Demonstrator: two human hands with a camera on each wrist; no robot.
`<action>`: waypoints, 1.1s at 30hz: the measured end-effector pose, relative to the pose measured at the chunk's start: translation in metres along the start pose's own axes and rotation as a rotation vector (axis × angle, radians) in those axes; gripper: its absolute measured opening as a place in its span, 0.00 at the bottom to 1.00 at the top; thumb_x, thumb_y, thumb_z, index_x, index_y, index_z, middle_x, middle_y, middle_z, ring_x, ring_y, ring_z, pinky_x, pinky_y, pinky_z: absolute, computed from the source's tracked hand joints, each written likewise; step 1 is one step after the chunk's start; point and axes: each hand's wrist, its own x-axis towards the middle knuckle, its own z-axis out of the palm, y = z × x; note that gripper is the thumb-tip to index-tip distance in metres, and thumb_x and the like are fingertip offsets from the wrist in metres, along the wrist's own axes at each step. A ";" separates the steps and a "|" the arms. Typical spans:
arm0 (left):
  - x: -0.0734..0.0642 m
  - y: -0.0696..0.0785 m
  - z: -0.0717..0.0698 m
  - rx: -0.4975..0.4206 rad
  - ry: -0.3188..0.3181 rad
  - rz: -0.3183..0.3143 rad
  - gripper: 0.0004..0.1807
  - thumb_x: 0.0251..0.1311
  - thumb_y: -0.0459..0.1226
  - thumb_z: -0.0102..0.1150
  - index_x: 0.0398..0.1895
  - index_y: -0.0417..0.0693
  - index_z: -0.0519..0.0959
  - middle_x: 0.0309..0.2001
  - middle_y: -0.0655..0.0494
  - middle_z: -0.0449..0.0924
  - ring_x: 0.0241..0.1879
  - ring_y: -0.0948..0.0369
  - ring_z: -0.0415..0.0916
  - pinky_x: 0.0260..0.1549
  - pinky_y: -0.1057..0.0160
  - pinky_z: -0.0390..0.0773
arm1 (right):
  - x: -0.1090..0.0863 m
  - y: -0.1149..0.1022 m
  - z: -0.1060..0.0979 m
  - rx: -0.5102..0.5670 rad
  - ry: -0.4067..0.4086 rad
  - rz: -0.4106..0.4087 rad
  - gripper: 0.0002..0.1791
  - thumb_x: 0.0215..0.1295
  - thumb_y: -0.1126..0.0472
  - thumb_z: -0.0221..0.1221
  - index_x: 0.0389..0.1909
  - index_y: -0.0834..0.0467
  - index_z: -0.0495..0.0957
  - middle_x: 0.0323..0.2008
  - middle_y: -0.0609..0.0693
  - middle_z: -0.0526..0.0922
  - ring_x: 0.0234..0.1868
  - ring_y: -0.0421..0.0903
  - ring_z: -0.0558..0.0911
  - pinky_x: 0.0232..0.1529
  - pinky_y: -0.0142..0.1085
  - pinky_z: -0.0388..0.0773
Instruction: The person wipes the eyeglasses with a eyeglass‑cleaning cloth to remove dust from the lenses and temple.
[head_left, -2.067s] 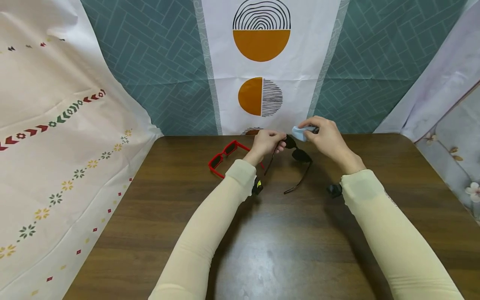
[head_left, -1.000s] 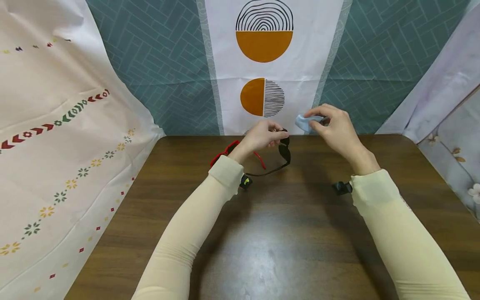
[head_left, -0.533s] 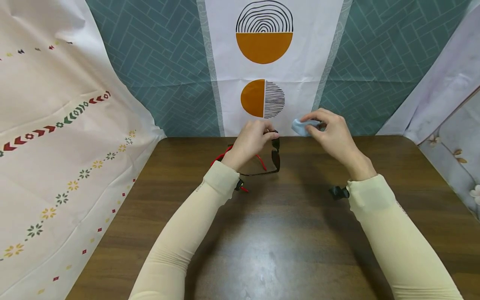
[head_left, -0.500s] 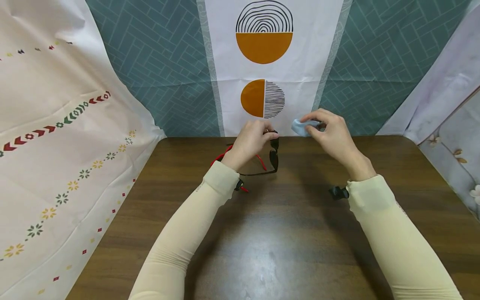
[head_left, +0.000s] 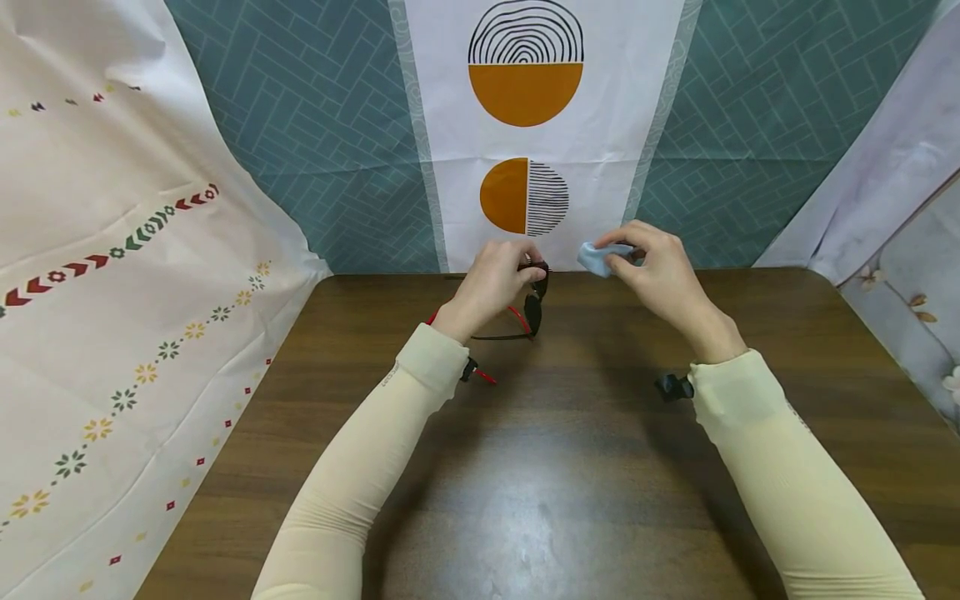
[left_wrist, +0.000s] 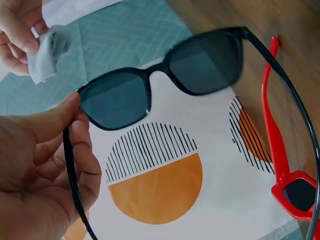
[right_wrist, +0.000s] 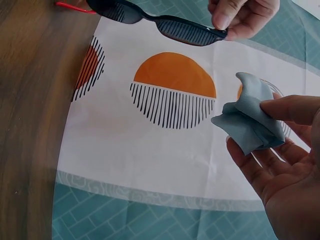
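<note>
Black sunglasses [left_wrist: 205, 62] with dark lenses hang from my left hand [head_left: 491, 279], whose thumb and fingers pinch the frame at one outer corner by the hinge. Their temples are unfolded; one runs down past the left palm in the left wrist view. My right hand [head_left: 656, 271] pinches a crumpled light blue cloth [right_wrist: 252, 115] between thumb and fingers, a short way right of the sunglasses and apart from them. Red-framed sunglasses [left_wrist: 300, 195] lie on the table behind my left wrist, mostly hidden by it in the head view.
The brown wooden table [head_left: 570, 467] reaches back to a teal and white patterned cloth backdrop [head_left: 360, 150]. A cream embroidered cloth [head_left: 135, 292] hangs along the left side, and a pale floral one [head_left: 922, 308] along the right.
My left hand has moved left and turned the black sunglasses, so their lenses stand nearly edge-on in the head view. The right hand, with the cloth, has shifted slightly, after briefly rising.
</note>
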 end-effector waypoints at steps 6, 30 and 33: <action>-0.002 -0.001 -0.001 0.003 -0.001 0.088 0.08 0.69 0.38 0.68 0.46 0.47 0.82 0.41 0.57 0.85 0.34 0.61 0.78 0.35 0.65 0.76 | 0.000 -0.001 0.002 0.000 -0.005 0.003 0.11 0.70 0.72 0.62 0.50 0.63 0.86 0.48 0.56 0.85 0.47 0.51 0.80 0.47 0.34 0.75; -0.008 -0.008 0.000 0.145 0.145 0.490 0.07 0.67 0.36 0.68 0.43 0.44 0.84 0.40 0.56 0.81 0.40 0.59 0.77 0.46 0.67 0.76 | -0.007 -0.007 0.003 0.020 0.015 -0.020 0.11 0.70 0.72 0.63 0.50 0.62 0.86 0.47 0.55 0.85 0.45 0.47 0.80 0.45 0.28 0.74; -0.009 -0.007 -0.001 0.196 0.196 0.548 0.07 0.66 0.36 0.69 0.43 0.43 0.86 0.38 0.55 0.80 0.39 0.58 0.74 0.45 0.65 0.73 | -0.009 -0.008 0.003 0.027 0.021 -0.022 0.11 0.70 0.72 0.63 0.50 0.61 0.86 0.46 0.55 0.85 0.44 0.45 0.79 0.44 0.27 0.74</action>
